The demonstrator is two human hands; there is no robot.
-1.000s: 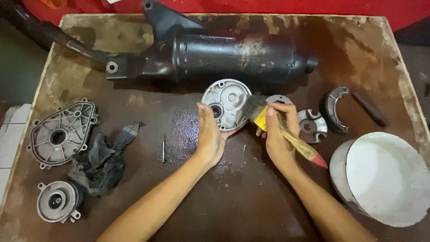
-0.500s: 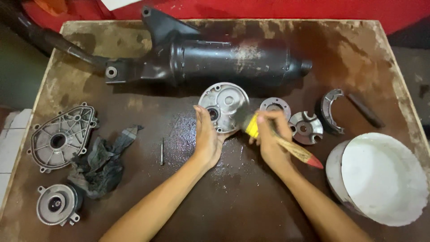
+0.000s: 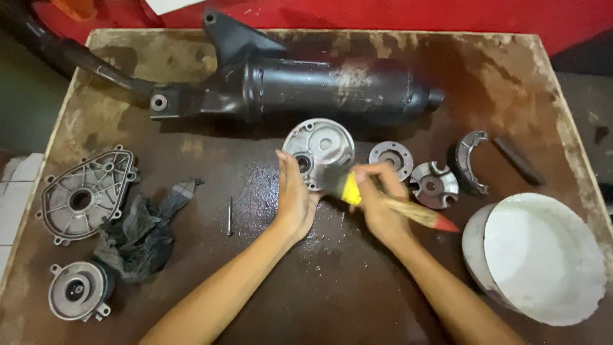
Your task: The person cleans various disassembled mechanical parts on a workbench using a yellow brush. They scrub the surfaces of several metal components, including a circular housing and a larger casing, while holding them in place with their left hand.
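Head-camera view over a stained brown wooden worktable (image 3: pixel 357 300): the person's left hand (image 3: pixel 295 195), fingers flat and together, props a round silver cast-metal cover (image 3: pixel 319 150) on its edge near the table's middle, the palm pressed to the cover's left rim. The right hand (image 3: pixel 378 204) is wrapped around a wooden-handled paintbrush with a yellow ferrule and red tip (image 3: pixel 408 212), its dark bristles laid against the cover's lower right face. The wood beneath the cover is wet and glistening. Behind the cover lies a long black exhaust muffler (image 3: pixel 332 86) across the table's far side. To the right sit a small silver ring flange (image 3: pixel 391 158), a slotted silver hub (image 3: pixel 434 185) and a curved grey brake shoe (image 3: pixel 469 160), with a white plastic bucket (image 3: pixel 543 255) at the near right corner. On the left, well apart from the hands, lie a ribbed grey engine cover (image 3: pixel 86 195), a crumpled dark rag (image 3: pixel 143 233), a small round silver housing (image 3: pixel 78 291) and a thin metal pin (image 3: pixel 230 214).
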